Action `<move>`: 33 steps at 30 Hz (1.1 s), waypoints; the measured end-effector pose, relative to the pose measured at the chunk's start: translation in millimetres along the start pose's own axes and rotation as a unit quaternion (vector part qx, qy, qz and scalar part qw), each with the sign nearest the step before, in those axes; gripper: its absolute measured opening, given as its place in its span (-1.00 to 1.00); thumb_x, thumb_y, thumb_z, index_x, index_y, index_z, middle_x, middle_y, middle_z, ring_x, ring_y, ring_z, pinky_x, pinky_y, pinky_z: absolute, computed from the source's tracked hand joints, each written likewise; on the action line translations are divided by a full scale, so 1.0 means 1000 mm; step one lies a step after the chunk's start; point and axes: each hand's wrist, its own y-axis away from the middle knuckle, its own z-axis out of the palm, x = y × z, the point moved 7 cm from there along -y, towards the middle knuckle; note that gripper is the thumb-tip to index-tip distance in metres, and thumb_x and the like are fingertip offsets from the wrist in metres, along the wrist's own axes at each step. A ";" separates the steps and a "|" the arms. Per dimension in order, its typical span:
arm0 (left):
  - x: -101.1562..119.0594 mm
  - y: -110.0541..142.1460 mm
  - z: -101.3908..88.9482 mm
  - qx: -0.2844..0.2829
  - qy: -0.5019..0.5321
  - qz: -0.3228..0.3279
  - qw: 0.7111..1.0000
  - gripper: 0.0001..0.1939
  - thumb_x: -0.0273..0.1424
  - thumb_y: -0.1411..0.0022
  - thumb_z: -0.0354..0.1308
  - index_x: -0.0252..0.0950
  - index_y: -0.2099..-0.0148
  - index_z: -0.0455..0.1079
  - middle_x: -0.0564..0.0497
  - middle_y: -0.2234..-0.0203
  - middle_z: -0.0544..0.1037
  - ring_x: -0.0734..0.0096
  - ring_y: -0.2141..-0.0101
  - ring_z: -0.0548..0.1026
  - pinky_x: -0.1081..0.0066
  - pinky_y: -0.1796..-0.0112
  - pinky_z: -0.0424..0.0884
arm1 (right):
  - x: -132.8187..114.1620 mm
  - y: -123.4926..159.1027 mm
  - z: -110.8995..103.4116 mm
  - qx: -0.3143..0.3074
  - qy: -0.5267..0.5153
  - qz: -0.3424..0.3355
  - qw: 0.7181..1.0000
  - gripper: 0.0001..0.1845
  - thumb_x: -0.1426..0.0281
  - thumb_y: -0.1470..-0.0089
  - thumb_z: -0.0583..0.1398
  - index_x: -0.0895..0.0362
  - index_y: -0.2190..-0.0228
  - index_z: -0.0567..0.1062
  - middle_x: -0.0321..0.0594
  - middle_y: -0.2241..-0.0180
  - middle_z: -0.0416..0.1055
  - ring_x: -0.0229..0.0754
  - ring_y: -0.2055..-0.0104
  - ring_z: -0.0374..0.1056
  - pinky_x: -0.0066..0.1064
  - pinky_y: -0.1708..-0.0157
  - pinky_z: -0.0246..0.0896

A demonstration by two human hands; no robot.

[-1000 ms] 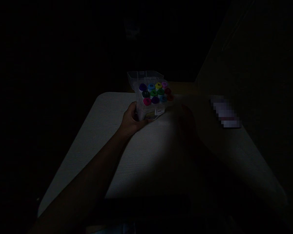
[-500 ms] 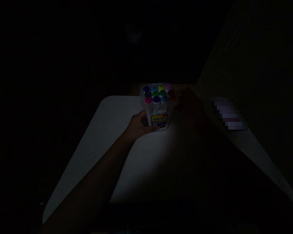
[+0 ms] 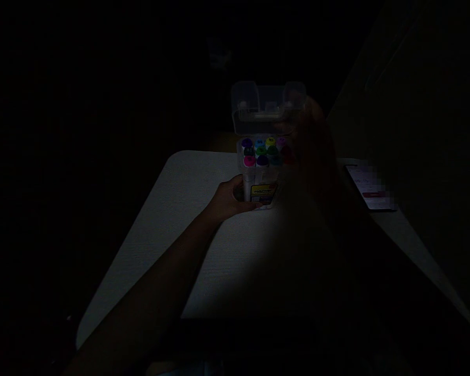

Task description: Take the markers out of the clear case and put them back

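Note:
A clear plastic marker case (image 3: 247, 183) stands upright on the table, with a yellow and black label (image 3: 263, 192) on its front. Several markers (image 3: 261, 151) stand in it, their caps purple, blue, yellow, pink, green and red. My left hand (image 3: 231, 199) is wrapped round the case's lower left side, thumb across the front. The see-through hinged lid (image 3: 254, 125) is raised behind the caps. At the lid's right end is my right hand (image 3: 311, 125), its fingers closed on the lid's edge, dim and partly lost in shadow.
The pale table (image 3: 160, 219) has rounded far corners. A phone (image 3: 370, 188) with a lit screen, partly pixelated, lies at its right edge. Surroundings are very dark, and a shadow covers the table's right half.
The lid has come up from around the caps and now stands raised behind them. My right hand has risen with it. My left hand keeps its hold on the case.

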 end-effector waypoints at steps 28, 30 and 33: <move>0.002 -0.002 -0.001 -0.008 -0.054 0.020 0.998 -0.37 -0.33 0.19 0.42 -0.30 0.02 0.34 -0.07 0.23 0.58 0.24 0.25 0.57 0.31 0.26 0.53 | -0.039 0.058 0.009 -0.015 0.143 -0.090 0.985 -0.51 -0.06 0.00 0.13 -0.26 0.02 0.34 -0.27 -0.05 0.29 0.09 -0.32 -0.05 0.14 -0.28 -0.11; 0.003 -0.002 0.000 -0.011 -0.030 0.021 0.999 -0.36 -0.36 0.21 0.42 -0.31 0.02 0.33 -0.10 0.17 0.57 0.21 0.20 0.57 0.29 0.21 0.53 | -0.039 0.058 0.008 -0.020 0.135 -0.095 0.986 -0.52 -0.04 -0.02 0.12 -0.28 0.01 0.32 -0.29 -0.06 0.27 0.08 -0.32 -0.05 0.15 -0.28 -0.11; 0.004 -0.002 0.001 -0.015 -0.013 0.017 1.000 -0.37 -0.36 0.23 0.42 -0.31 0.05 0.34 -0.11 0.18 0.58 0.16 0.20 0.57 0.25 0.21 0.54 | -0.042 0.060 0.005 -0.030 0.138 -0.103 0.985 -0.52 0.00 -0.04 0.11 -0.24 -0.01 0.31 -0.28 -0.07 0.26 0.09 -0.31 -0.03 0.15 -0.28 -0.10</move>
